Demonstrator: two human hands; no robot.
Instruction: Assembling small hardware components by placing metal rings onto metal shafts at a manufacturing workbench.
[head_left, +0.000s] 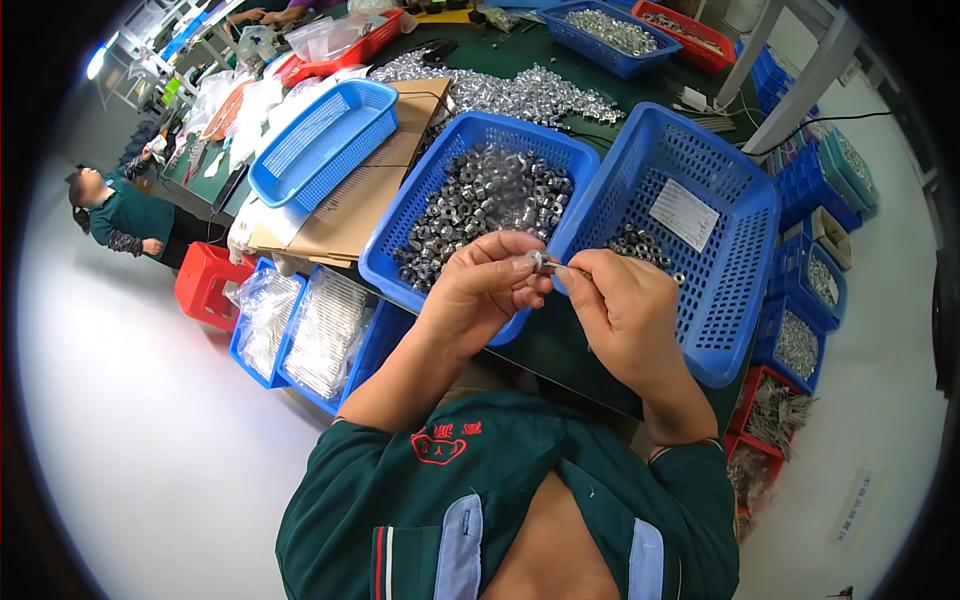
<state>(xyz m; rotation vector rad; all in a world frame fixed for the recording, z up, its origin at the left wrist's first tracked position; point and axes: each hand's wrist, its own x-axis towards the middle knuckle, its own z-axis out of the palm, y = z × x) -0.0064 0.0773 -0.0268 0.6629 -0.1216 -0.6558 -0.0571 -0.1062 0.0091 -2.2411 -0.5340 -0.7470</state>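
My left hand pinches a small round metal fitting between thumb and fingertips. My right hand is closed just beside it on a thin metal pin-like piece, whose tip meets the fitting; most of that piece is hidden by my fingers. Both hands hover over the near rims of two blue baskets. The left basket holds a heap of small silvery and dark metal nut-like parts. In the right basket, a smaller pile of similar parts lies by a white paper slip.
Shiny loose parts cover the green table's far side. A light-blue basket rests on cardboard at left. Filled bins stack at right, below a grey post. A person stands far left, near a red crate.
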